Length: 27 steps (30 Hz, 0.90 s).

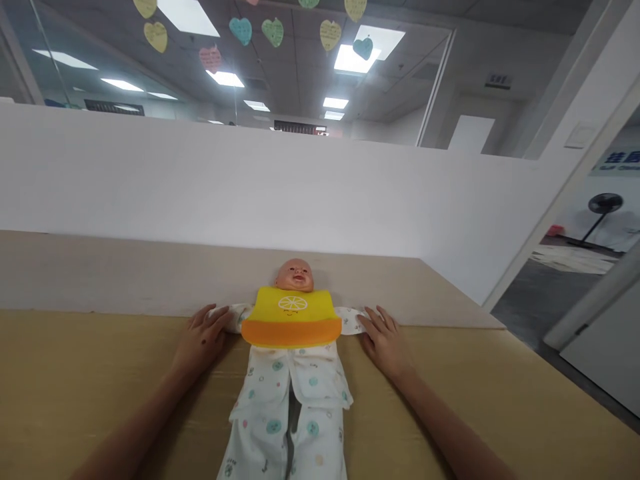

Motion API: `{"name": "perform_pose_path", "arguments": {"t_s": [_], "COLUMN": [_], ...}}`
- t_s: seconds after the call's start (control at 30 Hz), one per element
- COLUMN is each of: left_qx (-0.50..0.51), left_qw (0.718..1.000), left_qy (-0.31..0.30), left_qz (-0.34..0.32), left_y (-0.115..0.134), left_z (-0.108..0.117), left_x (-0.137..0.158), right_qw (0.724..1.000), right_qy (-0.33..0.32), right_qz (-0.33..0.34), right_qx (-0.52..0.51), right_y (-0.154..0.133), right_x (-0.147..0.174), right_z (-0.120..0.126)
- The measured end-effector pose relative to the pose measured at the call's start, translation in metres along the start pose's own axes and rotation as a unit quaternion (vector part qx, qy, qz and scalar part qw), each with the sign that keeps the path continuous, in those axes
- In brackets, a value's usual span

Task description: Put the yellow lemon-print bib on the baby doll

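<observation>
Doll lies face up on the tan tabletop, its head pointing away from the person and resting over the paler strip behind. Across the doll's chest sits a yellow bib with an orange pocket along its lower edge (a citrus slice and a small smile are printed above it). Below the bib, the doll wears a white printed top and matching trousers, whose legs run out of view toward the person. Both sleeves stretch out sideways from the doll. To the doll's left as the person sees it, the left hand has its fingers on one sleeve end; to the doll's right, the right hand, fingers slightly apart, touches the other. Whether either hand pinches the cloth, I cannot tell. Beyond the doll's head rises a white wall, with heart-shaped notes above it; far to the doll's right, a black fan stands through the doorway.
</observation>
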<state>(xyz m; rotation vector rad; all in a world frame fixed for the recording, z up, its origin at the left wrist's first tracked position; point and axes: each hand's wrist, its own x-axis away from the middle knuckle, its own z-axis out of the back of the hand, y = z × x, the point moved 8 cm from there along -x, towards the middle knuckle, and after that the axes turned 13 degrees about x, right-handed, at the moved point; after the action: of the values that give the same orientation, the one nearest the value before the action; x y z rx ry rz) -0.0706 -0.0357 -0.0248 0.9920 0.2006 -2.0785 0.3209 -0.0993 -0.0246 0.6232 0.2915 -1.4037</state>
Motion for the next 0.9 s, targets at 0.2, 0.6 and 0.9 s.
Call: {"name": "perform_pose_path", "arguments": {"t_s": [0.2,0.6,0.9], "left_qx": [-0.054,0.032,0.159], "left_qw": [0.996,0.998,0.977], "left_qy": [0.049,0.052,0.088], "left_qz": [-0.041,0.018,0.111], "left_y": [0.035,0.132,0.198], "left_z": [0.015,0.067,0.132], "left_x": [0.016,0.079,0.204], "right_qw": [0.999,0.997,0.992], "right_qy": [0.031,-0.038,-0.079], "right_qz": [-0.013,-0.040,-0.068], "right_qx": [-0.004,-0.045,-0.069], "right_y": [-0.016,-0.079,-0.087], "right_x": [0.021,0.090,0.115], "right_z": [0.019,0.072,0.082]}}
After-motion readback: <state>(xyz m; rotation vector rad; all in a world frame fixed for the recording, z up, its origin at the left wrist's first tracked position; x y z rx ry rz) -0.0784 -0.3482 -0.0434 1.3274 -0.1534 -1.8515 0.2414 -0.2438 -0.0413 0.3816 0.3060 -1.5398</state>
